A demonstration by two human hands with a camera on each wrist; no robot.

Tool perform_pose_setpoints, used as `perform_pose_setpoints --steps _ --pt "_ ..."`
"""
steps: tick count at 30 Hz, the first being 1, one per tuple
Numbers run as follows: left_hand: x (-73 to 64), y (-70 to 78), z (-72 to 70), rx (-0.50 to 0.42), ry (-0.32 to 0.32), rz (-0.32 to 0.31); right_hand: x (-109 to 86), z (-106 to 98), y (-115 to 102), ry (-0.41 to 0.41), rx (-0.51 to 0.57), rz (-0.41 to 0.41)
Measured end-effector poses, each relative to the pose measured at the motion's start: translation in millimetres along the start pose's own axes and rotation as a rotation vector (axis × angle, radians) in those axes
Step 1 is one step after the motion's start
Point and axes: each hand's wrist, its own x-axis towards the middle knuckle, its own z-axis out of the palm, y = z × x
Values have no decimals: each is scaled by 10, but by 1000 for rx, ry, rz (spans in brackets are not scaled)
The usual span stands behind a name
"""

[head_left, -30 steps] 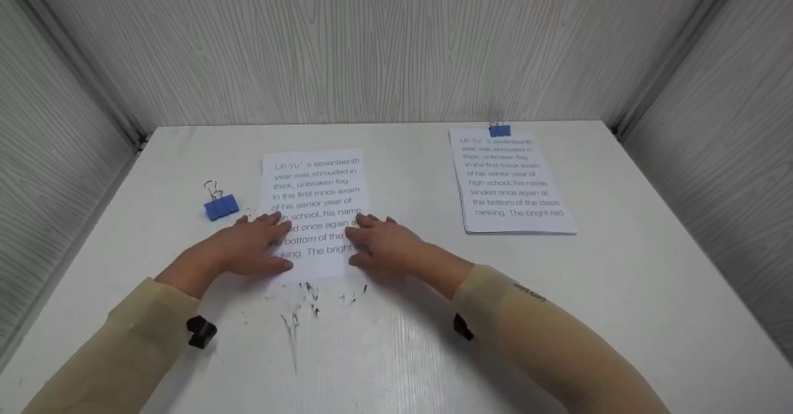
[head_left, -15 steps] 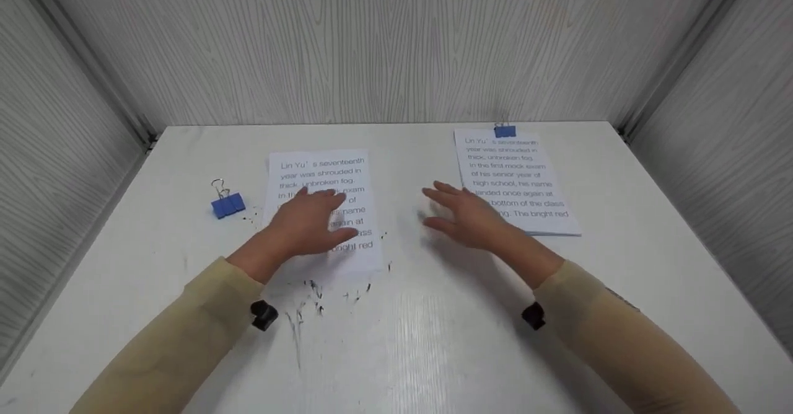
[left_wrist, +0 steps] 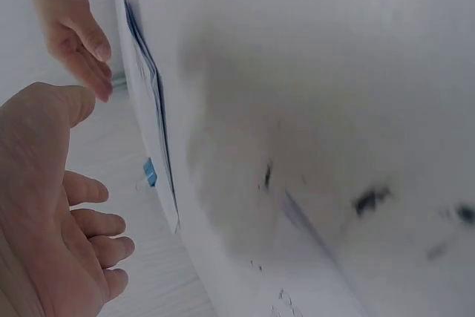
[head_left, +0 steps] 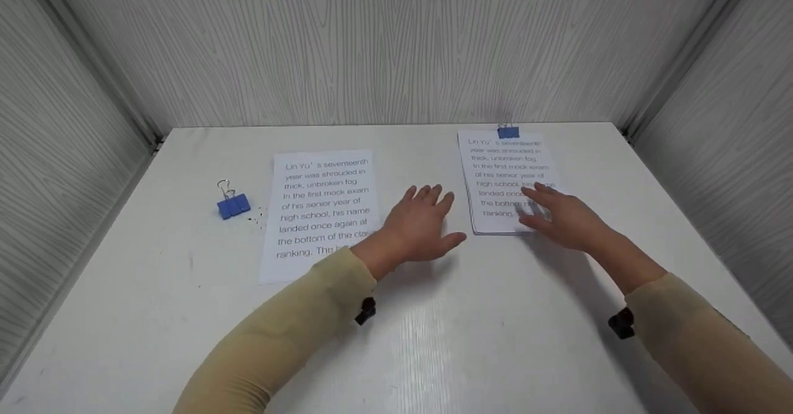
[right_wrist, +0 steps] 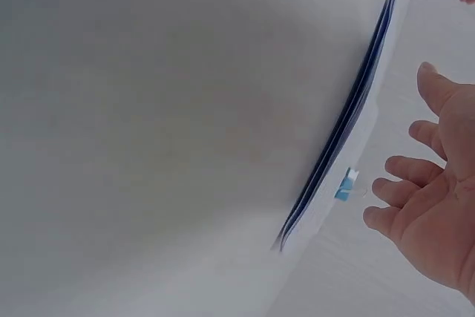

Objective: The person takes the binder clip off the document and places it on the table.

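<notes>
While both hands hang over the table (head_left: 464, 339) with nothing in them, a loose blue clip (head_left: 233, 206) sits by itself on the left. Just to the right of it lies the loose paper (head_left: 322, 206), flat on the table, long from near to far, with the top of its words at the back. The left sleeve (head_left: 310, 308) hides its near right corner. Next comes the left hand (head_left: 421, 225), in the gap between the loose paper and the clipped stack (head_left: 492, 181). Its fingers are loose and a bit spread, and it grips nothing. From this hand, the stack lies to the right and a bit further back, near but apart. The stack rests flat on the right side of the table. Its long side runs from near to far, and its near end slants a little to the right. Its top points to the back wall (head_left: 384, 48), and a second blue clip (head_left: 508, 132) bites that short far edge. Last comes the right hand (head_left: 567, 219), the nearer one. It is above the near right part of the stack, so most of the stack lies ahead of it and to its left. Its fingers are loose too and grasp nothing, and the right wrist view shows a gap between them and the stack
</notes>
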Motion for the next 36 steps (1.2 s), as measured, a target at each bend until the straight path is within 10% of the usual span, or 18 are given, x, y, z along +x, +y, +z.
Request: perform_pose_setpoints --steps 13,36 --pt "299 418 269 47 -145 55 -170 81 428 -123 -55 90" --pt "294 449 385 0 -219 100 -186 152 386 -175 -71 120"
